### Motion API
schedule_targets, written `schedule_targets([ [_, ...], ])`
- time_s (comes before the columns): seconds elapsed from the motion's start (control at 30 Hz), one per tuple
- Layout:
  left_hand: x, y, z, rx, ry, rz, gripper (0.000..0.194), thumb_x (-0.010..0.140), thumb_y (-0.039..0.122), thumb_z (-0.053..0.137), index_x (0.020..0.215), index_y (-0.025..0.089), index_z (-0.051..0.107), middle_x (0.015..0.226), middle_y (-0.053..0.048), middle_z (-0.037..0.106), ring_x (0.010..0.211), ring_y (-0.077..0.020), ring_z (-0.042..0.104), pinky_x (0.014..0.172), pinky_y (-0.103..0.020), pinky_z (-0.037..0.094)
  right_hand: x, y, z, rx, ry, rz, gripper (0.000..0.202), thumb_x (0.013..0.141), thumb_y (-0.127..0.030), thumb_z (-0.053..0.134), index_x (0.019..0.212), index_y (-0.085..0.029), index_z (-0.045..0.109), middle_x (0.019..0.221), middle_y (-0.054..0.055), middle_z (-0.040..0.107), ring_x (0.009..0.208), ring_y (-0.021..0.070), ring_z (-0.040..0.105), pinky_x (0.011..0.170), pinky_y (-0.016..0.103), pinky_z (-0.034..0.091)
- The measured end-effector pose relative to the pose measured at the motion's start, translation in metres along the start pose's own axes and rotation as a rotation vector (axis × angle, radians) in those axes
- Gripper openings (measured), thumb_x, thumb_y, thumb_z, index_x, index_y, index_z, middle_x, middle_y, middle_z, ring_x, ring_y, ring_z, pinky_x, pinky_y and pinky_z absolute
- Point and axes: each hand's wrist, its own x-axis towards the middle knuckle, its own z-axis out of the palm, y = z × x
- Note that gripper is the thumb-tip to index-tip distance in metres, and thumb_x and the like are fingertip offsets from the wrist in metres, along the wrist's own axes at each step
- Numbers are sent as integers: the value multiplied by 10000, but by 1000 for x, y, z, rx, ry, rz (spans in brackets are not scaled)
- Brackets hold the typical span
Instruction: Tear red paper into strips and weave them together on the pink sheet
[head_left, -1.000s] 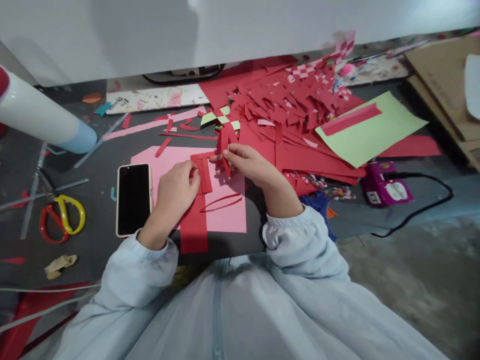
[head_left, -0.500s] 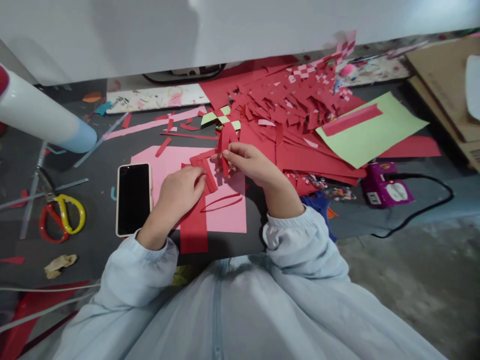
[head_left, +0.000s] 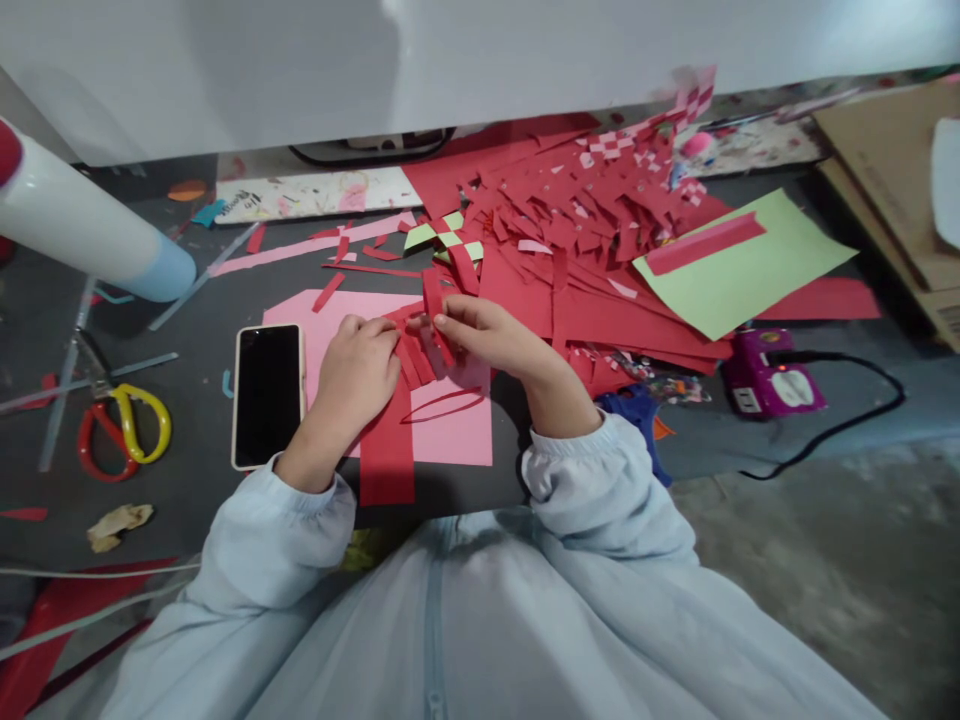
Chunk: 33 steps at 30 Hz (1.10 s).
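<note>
My left hand (head_left: 358,370) rests with curled fingers on a red paper piece cut into strips (head_left: 414,360), above the pink sheet (head_left: 454,435). My right hand (head_left: 487,335) pinches a red paper strip (head_left: 432,295) between thumb and fingers, at the right end of that piece. From under my left hand a wide red paper band (head_left: 387,470) runs toward me, past the near edge of the pink sheet. Thin curved red slivers (head_left: 442,405) lie on the pink sheet. My left fingertips are partly hidden.
A phone (head_left: 268,397) lies left of the pink sheet, with scissors (head_left: 124,430) further left. A white bottle (head_left: 90,220) leans in at the left. Red paper cuttings (head_left: 577,210) are heaped behind my right hand, beside a light green sheet (head_left: 742,265) and a purple box (head_left: 772,372).
My right hand has shifted slightly left and nearer my left hand, bringing the red strip over the cut piece. The left fingers have drawn back a little to the left.
</note>
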Motion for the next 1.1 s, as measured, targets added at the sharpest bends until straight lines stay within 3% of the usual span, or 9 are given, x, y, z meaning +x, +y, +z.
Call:
schedule_targets([
  [0.13, 0, -1, 1, -3, 4, -14, 392, 922, 164, 442, 1197, 133, 719, 1230, -92, 725, 1059, -301, 534, 971, -449, 484, 0, 0, 1, -352, -7, -69, 286, 940, -385, 480, 705, -221, 474, 632, -33, 475, 622, 134, 465, 621, 278, 346],
  [0.27, -1, 0, 1, -3, 3, -27, 391, 928, 169, 450, 1213, 137, 715, 1253, -89, 720, 1046, -300, 533, 962, -453, 481, -2, -5, 0, -476, -11, -64, 280, 938, -359, 440, 692, -225, 434, 627, -26, 459, 613, 139, 433, 629, 285, 317],
  [0.5, -1, -2, 2, -10, 5, -20, 387, 937, 183, 443, 1205, 132, 718, 1247, -87, 724, 1043, -294, 541, 965, -443, 481, -3, -6, 1, -445, -21, -41, 288, 935, -396, 438, 705, -223, 450, 653, -16, 486, 634, 147, 449, 650, 291, 329],
  [0.67, 0, 0, 1, -74, 58, -17, 373, 937, 190, 449, 1179, 126, 726, 1207, -109, 732, 1086, -291, 581, 995, -435, 477, -2, -6, -2, -262, 18, -96, 329, 916, -434, 502, 670, -218, 472, 633, -28, 460, 622, 129, 433, 640, 280, 345],
  [0.8, 0, 4, 1, -299, 208, -88, 311, 934, 216, 478, 1102, 171, 737, 1105, -83, 754, 1059, -243, 648, 969, -382, 498, -3, -8, -4, -60, -1, -108, 339, 887, -491, 569, 741, -187, 599, 686, 0, 578, 631, 125, 509, 629, 270, 396],
  [0.9, 1, 4, 4, -614, 319, -155, 295, 924, 322, 551, 1138, 179, 695, 1028, -74, 751, 923, -191, 682, 839, -312, 537, -4, -9, -3, -62, -26, -99, 319, 827, -471, 651, 741, -164, 640, 586, -21, 538, 534, 101, 456, 541, 259, 340],
  [1.0, 3, 1, 7, -873, 358, -192, 364, 864, 363, 645, 1179, 180, 649, 938, -54, 727, 776, -147, 663, 728, -264, 536, -4, -9, -2, -106, -24, -119, 298, 797, -436, 677, 714, -151, 651, 523, -47, 469, 492, 76, 386, 499, 253, 276],
  [1.1, 4, -1, 6, -934, 350, -199, 243, 806, 357, 696, 963, 172, 699, 859, -40, 721, 738, -140, 649, 702, -255, 521, -5, -11, -1, -126, -55, -129, 287, 807, -415, 652, 705, -148, 649, 522, -45, 478, 497, 72, 385, 499, 248, 281],
])
